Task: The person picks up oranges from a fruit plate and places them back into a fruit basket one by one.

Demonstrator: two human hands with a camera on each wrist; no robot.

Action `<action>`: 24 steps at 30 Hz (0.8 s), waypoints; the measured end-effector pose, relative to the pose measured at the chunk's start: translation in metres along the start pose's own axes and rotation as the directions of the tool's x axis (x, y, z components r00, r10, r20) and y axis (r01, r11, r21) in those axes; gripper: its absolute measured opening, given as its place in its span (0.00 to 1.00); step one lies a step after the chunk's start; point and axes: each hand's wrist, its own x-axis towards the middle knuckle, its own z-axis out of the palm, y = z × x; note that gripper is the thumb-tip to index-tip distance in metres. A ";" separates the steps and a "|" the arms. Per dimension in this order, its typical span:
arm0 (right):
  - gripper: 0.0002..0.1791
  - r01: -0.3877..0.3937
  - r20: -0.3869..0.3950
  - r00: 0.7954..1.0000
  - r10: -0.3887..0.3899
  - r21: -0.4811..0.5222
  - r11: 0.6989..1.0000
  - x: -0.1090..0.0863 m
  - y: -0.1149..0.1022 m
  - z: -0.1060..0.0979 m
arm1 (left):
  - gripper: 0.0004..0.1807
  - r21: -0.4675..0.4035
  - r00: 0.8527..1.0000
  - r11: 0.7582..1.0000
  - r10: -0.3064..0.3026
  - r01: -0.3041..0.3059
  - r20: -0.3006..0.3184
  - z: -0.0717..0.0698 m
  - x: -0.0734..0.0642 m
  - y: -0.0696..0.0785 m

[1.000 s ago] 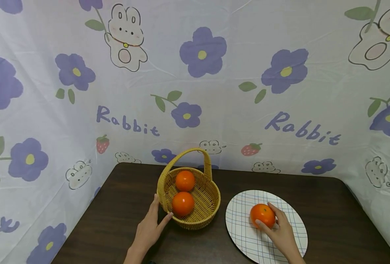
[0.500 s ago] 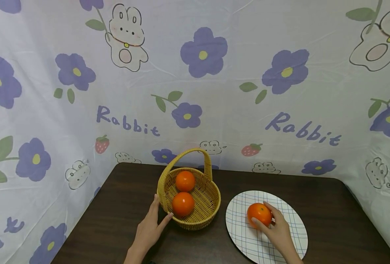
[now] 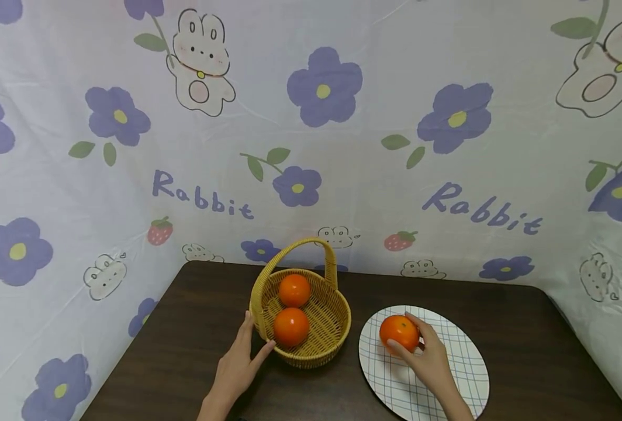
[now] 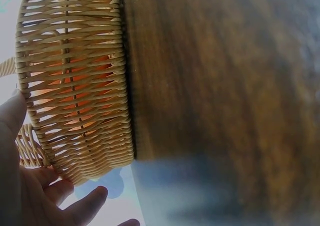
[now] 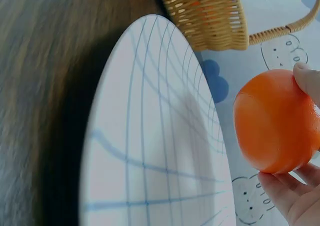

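My right hand (image 3: pixel 431 358) holds a glossy orange (image 3: pixel 398 333) between thumb and fingers. In the right wrist view, that orange (image 5: pixel 272 121) is raised above the round white plate (image 5: pixel 150 136) with blue grid lines. A yellow woven basket (image 3: pixel 332 333) with an arched handle stands left of the plate. Two more oranges lie in it, one at the back (image 3: pixel 294 290) and one at the front (image 3: pixel 291 326). My left hand (image 3: pixel 235 365) rests against the basket's left side, its thumb at the rim and fingers extended; the left wrist view shows the wicker wall (image 4: pixel 75 86) close up.
All of this stands on a dark brown wooden table (image 3: pixel 206 316). Behind it and along both sides hangs a pale cloth (image 3: pixel 363 175) printed with purple flowers and rabbits. The basket's handle (image 3: pixel 295 245) arches above its rim.
My right hand has lifted the orange off the plate and carried it left, closer to the basket. The left hand and the basket stay where they were.
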 end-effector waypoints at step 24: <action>0.39 0.094 0.026 0.995 -0.095 0.046 0.995 0.011 -0.026 0.016 | 0.47 -0.004 1.000 1.000 -0.009 0.009 0.015 0.002 0.001 -0.002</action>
